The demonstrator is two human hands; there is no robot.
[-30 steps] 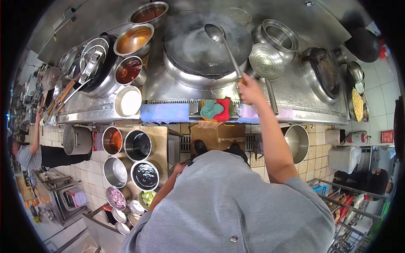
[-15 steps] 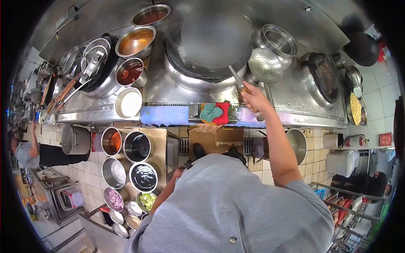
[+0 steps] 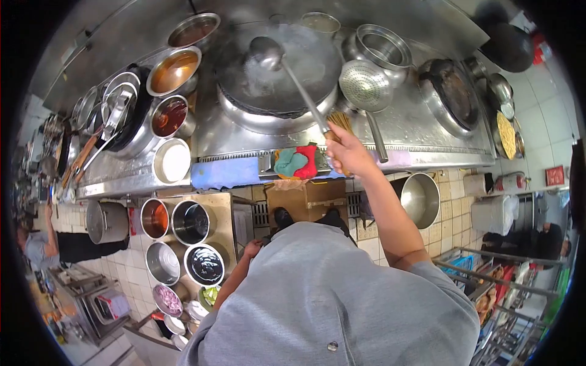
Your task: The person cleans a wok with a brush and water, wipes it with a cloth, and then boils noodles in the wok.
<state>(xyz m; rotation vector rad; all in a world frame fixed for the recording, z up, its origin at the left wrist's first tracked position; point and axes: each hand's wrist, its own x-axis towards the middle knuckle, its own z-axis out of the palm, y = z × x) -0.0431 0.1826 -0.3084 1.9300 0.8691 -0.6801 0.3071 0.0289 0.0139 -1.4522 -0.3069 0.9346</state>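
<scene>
A ladle with a wooden handle end is in my right hand, fingers wrapped round the grip. Its bowl reaches over the wide dark wok, where steam or hazy liquid blurs the surface. Just beyond my right hand are a bamboo brush and a perforated strainer, whose handle points toward me. My left hand hangs low at my side, near the steel-topped stand; its fingers are too small and partly hidden to make out.
Metal bowls of amber liquid and red sauce stand left of the wok, with a white container nearer. Folded cloths lie on the stove's front edge. Several pots stand left below. Another person is at far left.
A grey blur that covered the wok is gone, so the ladle's bowl now shows. My right hand has moved slightly left and down with the ladle. The whole view has shifted slightly.
</scene>
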